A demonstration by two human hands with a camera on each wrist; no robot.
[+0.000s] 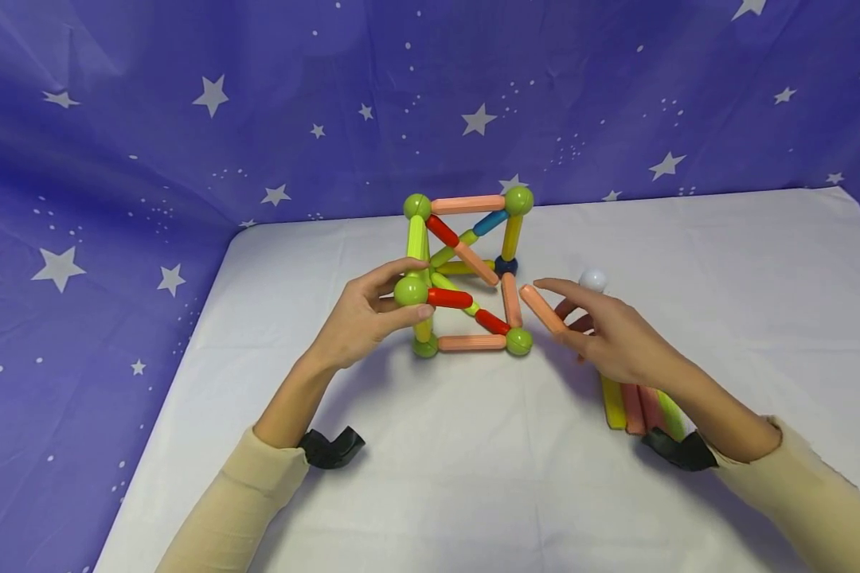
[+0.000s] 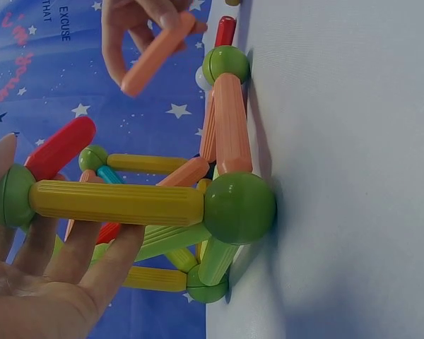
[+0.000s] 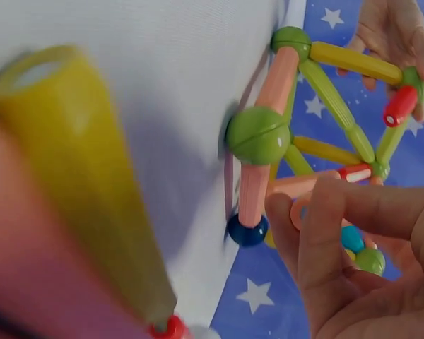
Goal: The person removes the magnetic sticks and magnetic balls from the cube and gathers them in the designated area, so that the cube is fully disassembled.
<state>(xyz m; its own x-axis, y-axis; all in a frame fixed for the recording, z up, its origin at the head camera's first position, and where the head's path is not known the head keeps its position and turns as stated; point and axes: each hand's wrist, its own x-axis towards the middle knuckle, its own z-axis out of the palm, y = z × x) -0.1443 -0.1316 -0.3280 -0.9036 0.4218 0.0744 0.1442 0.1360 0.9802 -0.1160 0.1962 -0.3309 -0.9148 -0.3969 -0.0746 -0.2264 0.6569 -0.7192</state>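
Orange rod (image 1: 541, 307) in right hand (image 1: 611, 332)

The balls (image 2: 240, 208) look like smooth, glossy plastic, the sticks (image 2: 116, 201) like ribbed plastic with a softer sheen. The tabletop (image 1: 437, 477) is matt, lightly creased cloth; the backdrop (image 1: 373, 72) and sleeves (image 1: 236, 501) look like cloth.

Soft light, diffuse shadows

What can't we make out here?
- Head: inner end of the held salmon rod, behind the right hand.
- Head: far ends of the loose pink rods, behind that hand.
- Head: lower part of the white ball, same cause.
- Right wrist: surface detail of the near yellow rod, blurred.
- Left wrist: full red lettering, cut by the left edge.
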